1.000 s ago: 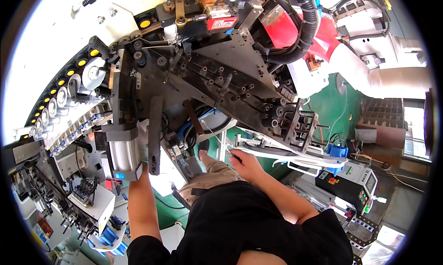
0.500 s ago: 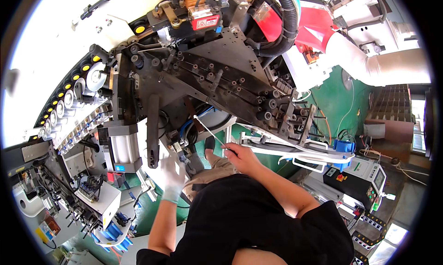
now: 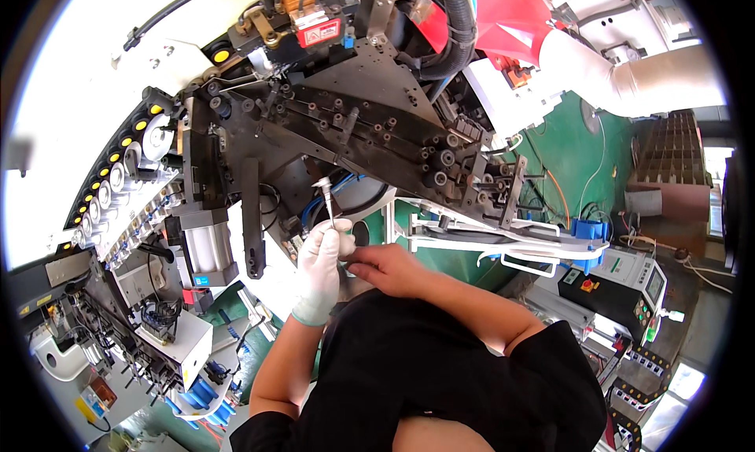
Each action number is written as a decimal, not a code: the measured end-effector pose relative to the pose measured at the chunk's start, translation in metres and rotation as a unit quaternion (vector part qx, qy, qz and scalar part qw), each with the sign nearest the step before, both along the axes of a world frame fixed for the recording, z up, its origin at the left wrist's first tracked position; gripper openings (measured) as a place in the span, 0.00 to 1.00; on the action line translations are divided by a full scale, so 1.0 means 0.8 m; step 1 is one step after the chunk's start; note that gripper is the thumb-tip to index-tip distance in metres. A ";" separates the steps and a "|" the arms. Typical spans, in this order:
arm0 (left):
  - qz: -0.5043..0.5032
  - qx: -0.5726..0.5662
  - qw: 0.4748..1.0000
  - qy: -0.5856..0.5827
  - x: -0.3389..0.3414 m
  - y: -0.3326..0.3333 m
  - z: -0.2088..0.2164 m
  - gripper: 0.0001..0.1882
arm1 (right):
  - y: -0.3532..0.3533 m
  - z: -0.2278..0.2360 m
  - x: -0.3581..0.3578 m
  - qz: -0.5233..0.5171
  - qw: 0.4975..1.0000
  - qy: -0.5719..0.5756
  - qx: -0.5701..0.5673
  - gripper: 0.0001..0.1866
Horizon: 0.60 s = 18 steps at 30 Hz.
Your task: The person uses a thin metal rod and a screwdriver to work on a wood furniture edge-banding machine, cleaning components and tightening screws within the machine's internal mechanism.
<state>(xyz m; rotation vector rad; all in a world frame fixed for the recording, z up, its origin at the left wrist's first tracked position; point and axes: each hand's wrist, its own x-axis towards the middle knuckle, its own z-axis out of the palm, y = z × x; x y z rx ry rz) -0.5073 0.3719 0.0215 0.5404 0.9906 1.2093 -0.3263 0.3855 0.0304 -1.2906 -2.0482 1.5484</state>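
My left hand, in a white glove, is closed around a thin metal rod with a wider silver end. The rod stands nearly upright in the picture, its wide end beside a gap under the dark machine plate. My bare right hand is closed close against the gloved fingers. What it grips, if anything, is hidden behind the fingers. Left of the gloved hand hangs a dark vertical bar of the machine.
A silver cylinder and a row of rollers sit at the left. A white frame juts out at the right, near a control box. Blue and black hoses run under the plate. Green floor shows below.
My left hand has moved right and up, and now grips a rod with a wide end. My right hand, which held a thin rod slanting up-left, has come in beside it.
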 end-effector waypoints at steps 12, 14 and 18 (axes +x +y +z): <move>-0.133 0.027 0.984 0.117 -0.028 -0.024 0.043 0.14 | 0.073 0.091 0.024 -0.147 0.976 0.160 0.004 0.15; -0.157 0.029 0.977 0.139 -0.030 -0.027 0.047 0.14 | 0.076 0.090 0.020 -0.139 0.976 0.165 0.012 0.16; -0.161 0.045 0.967 0.192 -0.032 -0.023 0.055 0.13 | 0.072 0.078 0.021 -0.173 0.952 0.238 -0.080 0.17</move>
